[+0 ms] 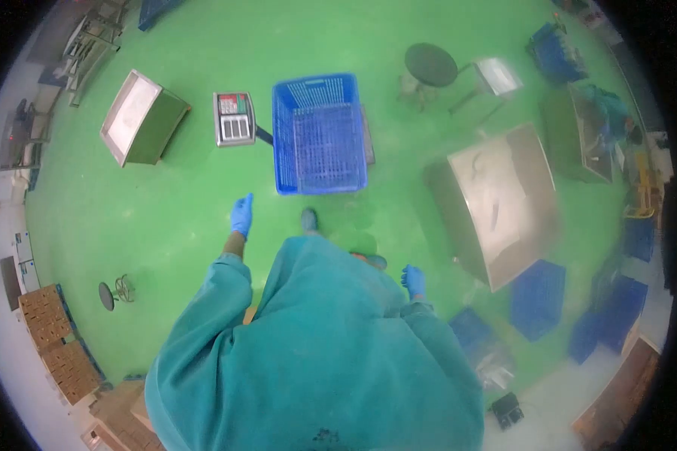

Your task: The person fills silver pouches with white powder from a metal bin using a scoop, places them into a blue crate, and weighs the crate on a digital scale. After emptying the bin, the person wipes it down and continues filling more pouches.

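My left hand, in a blue glove, hangs out in front of my teal gown with its fingers stretched forward and nothing in them. It is nearest to a large blue plastic crate but apart from it. The crate's slatted floor shows, and it sits on a platform scale that is mostly hidden beneath it. Left of the crate stands the scale's display head. At my right side is my right hand, also blue-gloved, its fingers loosely bent and a little apart, touching no object.
A steel table stands to the right, and a smaller steel-topped stand to the left. A round stool is beyond the crate. Blue crates lie at the lower right. Brown stacked boxes line the left wall. The floor is green.
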`<action>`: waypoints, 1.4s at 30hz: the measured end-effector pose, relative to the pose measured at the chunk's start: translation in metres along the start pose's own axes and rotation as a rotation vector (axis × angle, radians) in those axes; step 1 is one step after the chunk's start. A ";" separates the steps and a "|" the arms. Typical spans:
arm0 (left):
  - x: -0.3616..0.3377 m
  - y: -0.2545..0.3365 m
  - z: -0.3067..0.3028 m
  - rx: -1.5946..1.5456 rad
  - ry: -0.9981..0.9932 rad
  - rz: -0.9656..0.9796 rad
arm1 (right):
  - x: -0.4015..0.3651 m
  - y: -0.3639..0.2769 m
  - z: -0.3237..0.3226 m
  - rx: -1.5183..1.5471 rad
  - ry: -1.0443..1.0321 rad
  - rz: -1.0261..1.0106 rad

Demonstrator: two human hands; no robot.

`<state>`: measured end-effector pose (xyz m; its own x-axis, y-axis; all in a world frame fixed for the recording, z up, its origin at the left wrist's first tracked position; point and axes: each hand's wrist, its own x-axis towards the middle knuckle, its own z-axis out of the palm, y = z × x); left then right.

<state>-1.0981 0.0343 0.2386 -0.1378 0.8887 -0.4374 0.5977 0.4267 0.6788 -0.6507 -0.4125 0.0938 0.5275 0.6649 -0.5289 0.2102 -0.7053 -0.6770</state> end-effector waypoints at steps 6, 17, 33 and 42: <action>0.217 0.103 -0.092 0.005 0.219 0.335 | 0.098 -0.163 0.152 0.355 -0.131 0.263; 0.398 0.191 -0.046 -0.096 -0.138 0.369 | 0.259 -0.249 0.370 0.939 -0.011 0.832; 0.438 0.101 -0.056 -0.051 0.012 0.274 | 0.392 -0.105 0.280 -0.132 -0.081 0.225; 0.464 0.068 -0.079 -0.077 0.028 0.284 | 0.418 -0.223 0.325 0.436 0.095 0.644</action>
<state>-1.1837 0.4889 0.1281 0.0045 0.9782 -0.2076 0.5535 0.1705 0.8152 -0.7449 0.1027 -0.1430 0.5081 0.1202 -0.8529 -0.4929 -0.7715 -0.4024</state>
